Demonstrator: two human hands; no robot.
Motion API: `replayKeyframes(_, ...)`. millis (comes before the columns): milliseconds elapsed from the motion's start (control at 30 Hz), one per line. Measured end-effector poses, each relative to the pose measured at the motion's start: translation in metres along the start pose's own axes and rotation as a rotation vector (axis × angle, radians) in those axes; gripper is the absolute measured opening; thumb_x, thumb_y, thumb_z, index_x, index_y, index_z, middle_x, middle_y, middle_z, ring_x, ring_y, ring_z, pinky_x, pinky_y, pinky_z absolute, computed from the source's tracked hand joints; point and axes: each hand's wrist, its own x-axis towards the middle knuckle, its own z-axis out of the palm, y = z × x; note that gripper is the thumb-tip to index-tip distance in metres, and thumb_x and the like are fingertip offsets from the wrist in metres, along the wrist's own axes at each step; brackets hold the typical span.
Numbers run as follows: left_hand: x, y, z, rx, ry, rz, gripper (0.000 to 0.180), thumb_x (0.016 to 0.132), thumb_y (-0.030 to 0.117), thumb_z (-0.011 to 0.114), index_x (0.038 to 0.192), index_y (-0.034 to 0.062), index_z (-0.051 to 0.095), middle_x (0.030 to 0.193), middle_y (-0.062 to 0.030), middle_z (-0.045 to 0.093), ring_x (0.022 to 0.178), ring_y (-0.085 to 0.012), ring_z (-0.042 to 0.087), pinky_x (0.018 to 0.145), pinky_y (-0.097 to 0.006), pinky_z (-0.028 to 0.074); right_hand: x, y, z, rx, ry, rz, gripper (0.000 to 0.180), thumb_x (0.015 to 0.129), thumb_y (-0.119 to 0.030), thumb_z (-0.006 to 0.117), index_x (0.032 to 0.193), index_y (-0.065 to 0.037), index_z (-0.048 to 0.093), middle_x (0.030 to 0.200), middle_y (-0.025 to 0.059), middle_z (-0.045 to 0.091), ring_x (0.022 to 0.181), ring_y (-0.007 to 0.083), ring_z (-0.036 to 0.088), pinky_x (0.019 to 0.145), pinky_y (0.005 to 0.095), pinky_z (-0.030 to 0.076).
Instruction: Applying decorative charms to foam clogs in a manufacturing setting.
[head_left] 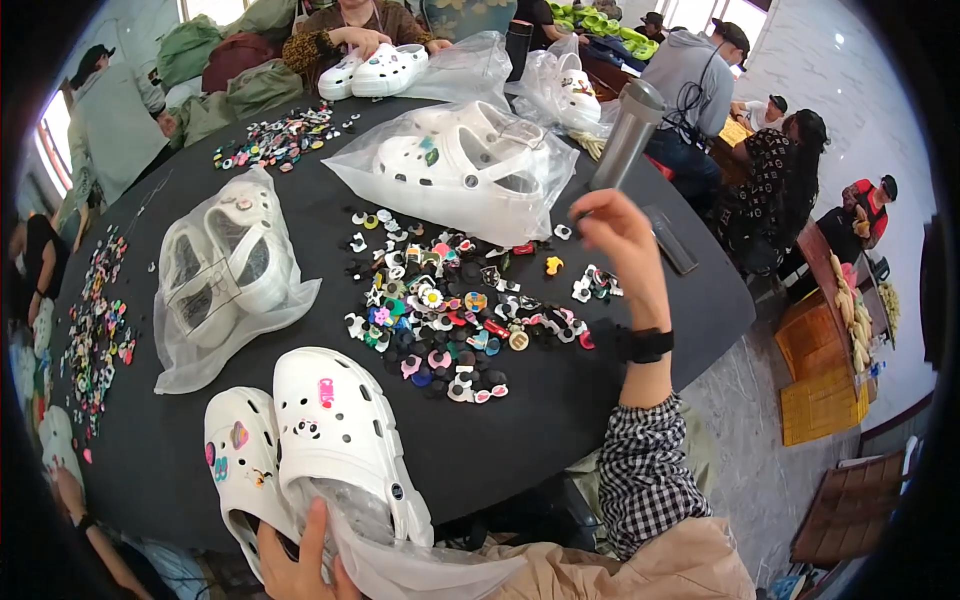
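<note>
A pair of white clogs [345,420] with small charms on their toes sits at the table's near edge, partly in a clear plastic bag [430,572]. My left hand [300,565] grips the clogs at their foot openings, its fingertips partly hidden inside. Raised over the right side of the table is my right hand [618,232], thumb and fingers pinched together. Something small and dark seems to be between them, too small to name. Left of that hand, a pile of colourful shoe charms [450,300] spreads over the black table [560,430].
Two bagged pairs of white clogs [225,260] [460,165] lie beyond the charms. A steel flask [628,135] and a dark flat case [672,240] stand at the right. More charms [95,330] line the left edge. Across the table a person handles white clogs [390,70].
</note>
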Motion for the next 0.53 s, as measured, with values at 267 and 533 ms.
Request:
replayKeyframes(267,0.002,-0.002,0.002,-0.091,0.045,0.035,0.049,0.084,0.013,0.061,0.132,0.0195,0.069,0.125,-0.031,0.057,0.112,-0.0474,0.056,0.094,-0.05,0.044,0.005,0.027,0.014,-0.655,0.282,-0.212,0.017,0.088,0.0,0.066,0.104,-0.001,0.069,0.09,0.007,0.067,0.085,0.0219,0.067,0.076,0.0294,0.053)
replayKeyframes(533,-0.004,-0.029,0.011,-0.074,-0.168,-0.082,0.065,0.075,0.021,0.074,0.139,0.0142,0.062,0.139,-0.0275,0.048,0.133,-0.0436,0.05,0.113,-0.051,0.038,-0.012,0.017,0.083,-0.708,-0.426,-0.512,0.009,0.089,-0.009,0.072,0.098,-0.008,0.072,0.101,0.0069,0.072,0.095,0.0216,0.07,0.083,0.038,0.056)
